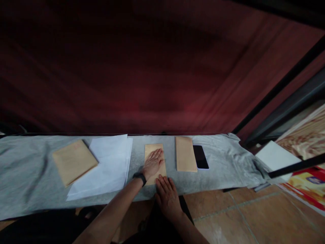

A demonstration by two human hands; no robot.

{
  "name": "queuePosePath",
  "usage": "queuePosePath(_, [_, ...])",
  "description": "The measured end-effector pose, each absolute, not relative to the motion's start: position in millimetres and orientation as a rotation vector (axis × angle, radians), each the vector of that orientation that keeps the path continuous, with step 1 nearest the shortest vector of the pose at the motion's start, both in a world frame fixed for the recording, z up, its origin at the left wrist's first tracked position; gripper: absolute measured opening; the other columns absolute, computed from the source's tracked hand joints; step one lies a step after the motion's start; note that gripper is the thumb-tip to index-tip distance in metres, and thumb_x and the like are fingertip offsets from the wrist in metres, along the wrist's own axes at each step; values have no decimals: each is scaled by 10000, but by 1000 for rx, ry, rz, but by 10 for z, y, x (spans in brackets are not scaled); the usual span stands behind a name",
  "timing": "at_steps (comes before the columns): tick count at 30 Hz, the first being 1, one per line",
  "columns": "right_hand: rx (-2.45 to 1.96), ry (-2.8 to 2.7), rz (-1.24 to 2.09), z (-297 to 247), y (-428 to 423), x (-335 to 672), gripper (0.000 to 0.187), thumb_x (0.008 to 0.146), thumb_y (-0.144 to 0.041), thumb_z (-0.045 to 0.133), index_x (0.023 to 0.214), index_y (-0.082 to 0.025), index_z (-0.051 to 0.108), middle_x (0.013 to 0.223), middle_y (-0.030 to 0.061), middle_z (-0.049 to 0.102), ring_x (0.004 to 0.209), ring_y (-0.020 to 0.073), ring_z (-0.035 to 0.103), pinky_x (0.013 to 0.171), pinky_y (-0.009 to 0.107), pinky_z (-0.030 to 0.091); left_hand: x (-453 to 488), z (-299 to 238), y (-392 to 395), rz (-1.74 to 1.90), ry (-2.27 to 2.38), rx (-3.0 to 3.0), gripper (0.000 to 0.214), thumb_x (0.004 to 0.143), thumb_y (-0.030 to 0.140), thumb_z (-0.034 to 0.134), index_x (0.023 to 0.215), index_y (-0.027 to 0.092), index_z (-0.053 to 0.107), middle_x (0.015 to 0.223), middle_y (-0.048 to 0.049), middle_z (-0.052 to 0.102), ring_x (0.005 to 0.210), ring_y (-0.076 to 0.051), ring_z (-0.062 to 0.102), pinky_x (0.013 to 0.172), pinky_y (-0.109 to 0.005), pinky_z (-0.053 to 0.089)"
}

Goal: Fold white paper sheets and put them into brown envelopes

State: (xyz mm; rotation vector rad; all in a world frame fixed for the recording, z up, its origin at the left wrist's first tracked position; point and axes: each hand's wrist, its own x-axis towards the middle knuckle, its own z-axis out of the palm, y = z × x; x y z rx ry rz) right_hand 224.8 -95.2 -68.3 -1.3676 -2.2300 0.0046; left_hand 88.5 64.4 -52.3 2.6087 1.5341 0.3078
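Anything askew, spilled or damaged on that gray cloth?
Nothing spilled or damaged shows. The brown envelopes at left lie askew, partly over the white paper, and the gray cloth is rumpled at its right end. The envelope under the left hand looks flat.

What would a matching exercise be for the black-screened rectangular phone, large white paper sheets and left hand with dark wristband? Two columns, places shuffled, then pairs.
1. Black-screened rectangular phone
2. Large white paper sheets
3. Left hand with dark wristband

A. Flat on the middle brown paper rectangle
B. Just right of the rightmost brown paper rectangle
C. Partly under the squarish brown paper piece

Pairs: 1-B, 2-C, 3-A.
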Motion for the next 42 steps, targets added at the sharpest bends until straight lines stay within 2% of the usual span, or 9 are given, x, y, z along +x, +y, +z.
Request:
queuePosePath(8, [-1369,-2273,-15,-626,-963,2280,547,1011,-284,458,1541,-203,350,1552,63,439,1416,246,422,1180,448,341,930,-508,950,277,1682,2537,571,1024,407,260,1532,162,349,1594,-103,371,1499,-241,277,1214,-478,211])
queuePosePath(15, [-1353,-2222,4,-686,-964,2259,561,1005,-366,500,1530,-214,372,1540,55,460,1423,233,409,1196,438,315,902,-528,824,271,1628,2589,528,1025,362,251,1506,210,404,1595,-49,377,1509,-246,249,1222,-515,188])
queuePosePath(23, [-1366,-2206,-5,-756,-966,2244,533,1004,-382,501,1502,-207,422,1499,75,511,1413,224,422,1203,437,298,715,-606,373,352,1390,2663,549,1036,370,264,1528,143,354,1595,-98,372,1487,-188,306,1230,-411,240])
queuePosePath(27, [-1375,-2195,2,-773,-961,2241,490,1001,-369,510,1455,-186,490,1463,85,551,1398,228,444,1204,440,301,601,-604,43,351,1317,2643,539,1050,381,247,1537,169,339,1601,-89,361,1488,-176,302,1228,-406,258])
queuePosePath(31, [-1395,-2230,48,-720,-963,2260,466,1014,-320,469,1450,-158,494,1476,82,537,1410,218,430,1213,430,289,498,-605,-352,403,1269,2656,561,1045,433,307,1553,197,300,1608,-88,344,1486,-188,308,1230,-421,267])
queuePosePath(37, [-1379,-2320,142,-578,-968,2324,506,1023,-275,412,1514,-154,399,1534,85,461,1443,202,385,1219,427,282,407,-588,-902,462,1361,2698,677,1001,476,432,1569,157,246,1616,-143,306,1497,-258,280,1210,-464,313])
queuePosePath(42, [-1324,-2371,254,-499,-828,2423,457,1034,-294,406,1479,-206,464,1486,68,524,1391,194,464,1193,428,335,405,-600,-1018,435,1422,2722,679,984,464,469,1543,117,302,1596,-167,342,1495,-279,279,1186,-474,356])
